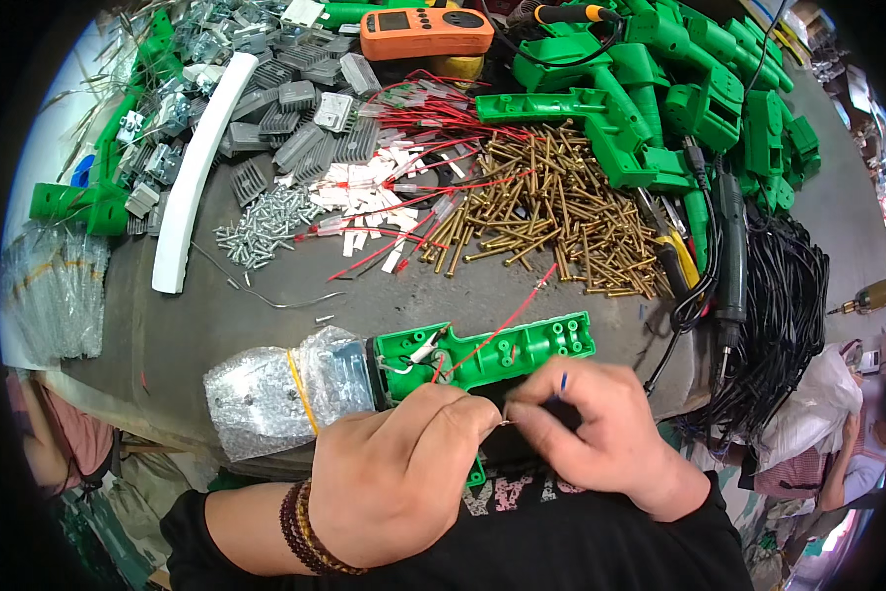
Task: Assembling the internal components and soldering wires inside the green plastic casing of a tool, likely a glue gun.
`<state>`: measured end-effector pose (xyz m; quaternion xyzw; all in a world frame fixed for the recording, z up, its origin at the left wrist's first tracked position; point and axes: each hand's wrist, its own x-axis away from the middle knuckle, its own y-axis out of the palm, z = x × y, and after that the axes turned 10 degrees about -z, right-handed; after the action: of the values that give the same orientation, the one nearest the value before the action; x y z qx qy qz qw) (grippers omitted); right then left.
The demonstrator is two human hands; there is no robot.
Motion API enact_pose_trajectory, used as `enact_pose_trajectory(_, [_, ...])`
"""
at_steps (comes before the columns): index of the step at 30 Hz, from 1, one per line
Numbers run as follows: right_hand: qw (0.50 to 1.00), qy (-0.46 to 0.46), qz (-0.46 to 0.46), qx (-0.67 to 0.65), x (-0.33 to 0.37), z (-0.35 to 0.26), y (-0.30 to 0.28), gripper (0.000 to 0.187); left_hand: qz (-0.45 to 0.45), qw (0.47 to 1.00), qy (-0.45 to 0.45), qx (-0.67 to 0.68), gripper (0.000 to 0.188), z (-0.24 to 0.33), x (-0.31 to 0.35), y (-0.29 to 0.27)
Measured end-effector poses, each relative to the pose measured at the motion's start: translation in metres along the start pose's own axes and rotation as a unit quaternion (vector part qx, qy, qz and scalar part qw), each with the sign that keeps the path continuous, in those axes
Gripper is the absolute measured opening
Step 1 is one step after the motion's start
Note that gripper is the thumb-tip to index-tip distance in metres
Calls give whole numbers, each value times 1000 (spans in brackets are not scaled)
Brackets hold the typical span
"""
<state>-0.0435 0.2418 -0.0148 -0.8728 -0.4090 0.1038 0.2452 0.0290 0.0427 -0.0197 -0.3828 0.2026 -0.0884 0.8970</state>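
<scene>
In front of me lies an open green power-tool housing half (546,350), with red and white wires inside. Its left end joins a part wrapped in bubble wrap (256,409), bound by a yellow rubber band. My left hand (398,478) is closed in a pinch at the housing's near edge, its fingertips mostly hidden. Close beside it, my right hand (595,424) pinches too. A thin wire end (506,423) shows between the two hands' fingertips. A short blue piece (563,381) sticks up by my right index finger. One red wire (507,320) rises from the housing across its far edge.
Long brass-coloured screws (551,207), short silver screws (261,227), white connectors (369,192) and grey heat sinks (305,128) lie heaped beyond. An orange multimeter (426,33) is at the back. Green housings (704,103), a soldering iron (729,246) and black cables (783,305) lie right.
</scene>
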Motion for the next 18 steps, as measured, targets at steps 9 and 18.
enact_pose_trajectory(9, [996, -67, -57, 16, 6, -15, -9, 13, -42, 999, -9, 7, 21, -1, 4, -5])
enact_pose_trajectory(18, [996, -75, -21, 46, -2, -15, -14, 13, -63, 998, -6, 9, 21, 0, 5, -5])
